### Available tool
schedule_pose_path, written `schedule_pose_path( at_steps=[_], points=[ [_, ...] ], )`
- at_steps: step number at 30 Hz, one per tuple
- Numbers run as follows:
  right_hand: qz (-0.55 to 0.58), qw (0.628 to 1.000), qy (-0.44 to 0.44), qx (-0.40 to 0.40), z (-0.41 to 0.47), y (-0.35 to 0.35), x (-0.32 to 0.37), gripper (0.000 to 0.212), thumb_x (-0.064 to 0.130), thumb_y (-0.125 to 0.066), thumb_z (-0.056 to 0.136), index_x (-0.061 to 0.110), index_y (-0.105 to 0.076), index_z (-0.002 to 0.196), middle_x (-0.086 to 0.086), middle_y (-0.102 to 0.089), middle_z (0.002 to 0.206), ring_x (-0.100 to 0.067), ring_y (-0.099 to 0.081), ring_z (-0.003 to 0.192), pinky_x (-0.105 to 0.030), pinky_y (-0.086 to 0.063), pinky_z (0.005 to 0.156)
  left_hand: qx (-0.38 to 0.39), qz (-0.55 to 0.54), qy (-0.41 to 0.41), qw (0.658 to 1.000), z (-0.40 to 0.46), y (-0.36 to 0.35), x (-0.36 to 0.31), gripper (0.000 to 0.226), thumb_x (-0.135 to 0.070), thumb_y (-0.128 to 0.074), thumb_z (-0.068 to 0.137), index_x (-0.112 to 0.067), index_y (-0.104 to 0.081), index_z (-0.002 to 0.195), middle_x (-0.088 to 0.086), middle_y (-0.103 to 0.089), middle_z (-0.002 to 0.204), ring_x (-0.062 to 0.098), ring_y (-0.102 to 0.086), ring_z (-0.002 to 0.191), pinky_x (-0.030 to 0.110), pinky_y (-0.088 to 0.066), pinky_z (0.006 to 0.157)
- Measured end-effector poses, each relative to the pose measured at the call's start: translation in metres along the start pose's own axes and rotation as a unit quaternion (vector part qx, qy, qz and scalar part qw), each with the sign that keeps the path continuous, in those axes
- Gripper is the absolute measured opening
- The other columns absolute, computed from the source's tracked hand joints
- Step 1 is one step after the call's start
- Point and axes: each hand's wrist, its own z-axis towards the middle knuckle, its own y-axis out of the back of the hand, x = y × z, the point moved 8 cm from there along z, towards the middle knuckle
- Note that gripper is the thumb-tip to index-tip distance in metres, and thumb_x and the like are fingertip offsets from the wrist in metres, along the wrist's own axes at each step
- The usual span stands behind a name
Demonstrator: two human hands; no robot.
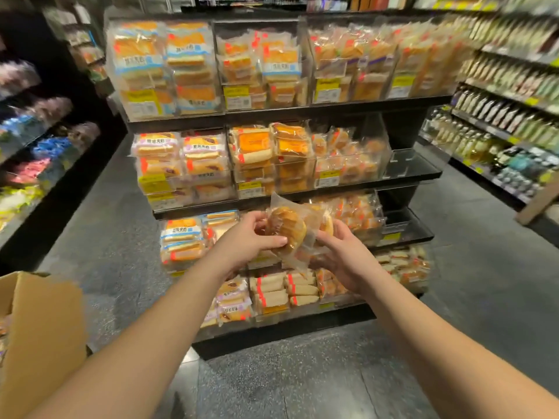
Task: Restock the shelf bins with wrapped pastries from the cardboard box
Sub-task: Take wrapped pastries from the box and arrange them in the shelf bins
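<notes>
Wrapped pastries (pixel 289 228) are sitting up in front of the shelf, level with the third tier, where both hands are holding them in the air. I am counting at least two round buns in clear, crinkly film, one in front of the other, though the wrappers are overlapping and the exact number is hard to tell. The left hand (pixel 248 240) is curling round the front bun, thumb pressing along its lower edge and fingers wrapping behind. The right hand (pixel 340 252) is cupping the packets from below and behind, fingers bent against the film. These are looking light and soft, so a firm squeeze is likely to be denting the bread; the film is probably slippery, and its loose sealed ends are offering a safer hold than the bun's middle. The shelf bins (pixel 390 164) are standing just beyond, one on the right of the second tier showing bare space. The cardboard box (pixel 42 322) is waiting at lower left, well apart from the hands.
</notes>
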Motion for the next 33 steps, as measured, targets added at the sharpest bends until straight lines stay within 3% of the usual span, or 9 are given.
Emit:
schedule_pose_path(
  at_steps=[6, 11, 13, 16, 19, 22, 25, 29, 33],
  points=[
    [0.025, 0.999, 0.016, -0.043, 0.014, 0.058, 0.023, 0.05, 0.022, -0.07, 0.089, 0.022, -0.05, 0.135, -0.007, -0.066, 0.127, -0.029, -0.066, 0.113, -0.039, -0.059, 0.079, 0.175, 0.015, -0.026, 0.984, 0.052, -0.05, -0.041, 0.053, -0.063, -0.083, 0.057, -0.034, -0.07, 0.099, -0.008, -0.073, 0.107, 0.016, -0.066, 0.108, 0.045, -0.045, 0.106],
    [0.089, 0.99, 0.022, -0.107, 0.056, 0.117, 0.032, 0.043, 0.027, -0.064, 0.095, 0.025, -0.052, 0.136, -0.006, -0.065, 0.13, -0.025, -0.066, 0.11, -0.031, -0.052, 0.077, 0.211, -0.11, -0.01, 0.971, 0.114, -0.062, -0.048, 0.061, -0.041, -0.088, 0.056, -0.013, -0.07, 0.106, 0.007, -0.074, 0.107, 0.025, -0.068, 0.101, 0.051, -0.045, 0.106],
    [0.104, 0.987, 0.02, -0.124, 0.079, 0.138, 0.036, 0.054, 0.034, -0.068, 0.089, 0.024, -0.051, 0.139, -0.008, -0.062, 0.135, -0.029, -0.061, 0.12, -0.039, -0.046, 0.094, 0.219, -0.063, -0.03, 0.973, 0.144, -0.058, -0.055, 0.069, -0.048, -0.089, 0.056, -0.014, -0.065, 0.111, 0.008, -0.072, 0.112, 0.019, -0.07, 0.101, 0.04, -0.053, 0.097],
    [0.157, 0.977, 0.016, -0.145, 0.113, 0.16, 0.045, 0.056, 0.031, -0.066, 0.088, 0.018, -0.05, 0.14, -0.008, -0.065, 0.131, -0.024, -0.067, 0.109, -0.035, -0.052, 0.082, 0.235, 0.016, -0.065, 0.97, 0.187, -0.048, -0.07, 0.07, -0.055, -0.087, 0.06, -0.022, -0.056, 0.114, -0.003, -0.067, 0.114, -0.006, -0.067, 0.089, 0.015, -0.052, 0.081],
    [0.202, 0.969, 0.008, -0.14, 0.15, 0.171, 0.05, 0.059, 0.026, -0.073, 0.081, 0.015, -0.053, 0.136, -0.01, -0.067, 0.124, -0.025, -0.069, 0.105, -0.036, -0.056, 0.076, 0.263, 0.044, -0.076, 0.961, 0.223, -0.043, -0.083, 0.118, -0.07, -0.088, 0.033, -0.02, -0.048, 0.132, -0.004, -0.067, 0.122, 0.007, -0.065, 0.109, 0.027, -0.049, 0.099],
    [0.216, 0.964, 0.005, -0.154, 0.182, 0.18, 0.055, 0.035, 0.019, -0.076, 0.076, 0.016, -0.069, 0.111, -0.011, -0.068, 0.113, -0.03, -0.066, 0.104, -0.039, -0.056, 0.075, 0.301, 0.062, -0.085, 0.948, 0.256, -0.047, -0.093, 0.125, -0.065, -0.09, 0.038, -0.015, -0.042, 0.142, -0.006, -0.065, 0.127, 0.007, -0.063, 0.115, 0.03, -0.044, 0.107],
    [0.216, 0.964, 0.015, -0.156, 0.206, 0.188, 0.062, 0.041, 0.015, -0.071, 0.083, 0.018, -0.058, 0.122, -0.008, -0.067, 0.117, -0.025, -0.069, 0.098, -0.037, -0.058, 0.072, 0.31, 0.102, -0.096, 0.94, 0.284, -0.053, -0.103, 0.135, -0.075, -0.085, 0.036, -0.015, -0.038, 0.147, -0.005, -0.06, 0.135, 0.01, -0.058, 0.122, 0.038, -0.041, 0.112],
    [0.218, 0.964, 0.029, -0.146, 0.23, 0.203, 0.066, 0.052, 0.011, -0.07, 0.085, 0.019, -0.054, 0.134, -0.01, -0.064, 0.131, -0.032, -0.064, 0.116, -0.046, -0.056, 0.087, 0.305, 0.136, -0.091, 0.938, 0.311, -0.059, -0.113, 0.132, -0.074, -0.078, 0.044, -0.017, -0.03, 0.152, -0.008, -0.047, 0.142, 0.011, -0.048, 0.13, 0.028, -0.036, 0.112],
    [0.205, 0.971, 0.026, -0.117, 0.249, 0.21, 0.073, 0.05, 0.007, -0.066, 0.089, 0.019, -0.053, 0.135, -0.005, -0.073, 0.113, -0.024, -0.072, 0.099, -0.042, -0.058, 0.081, 0.312, 0.113, -0.077, 0.94, 0.337, -0.065, -0.107, 0.129, -0.076, -0.083, 0.046, -0.019, -0.035, 0.151, -0.002, -0.046, 0.151, 0.014, -0.048, 0.135, 0.041, -0.035, 0.117]
  ],
)
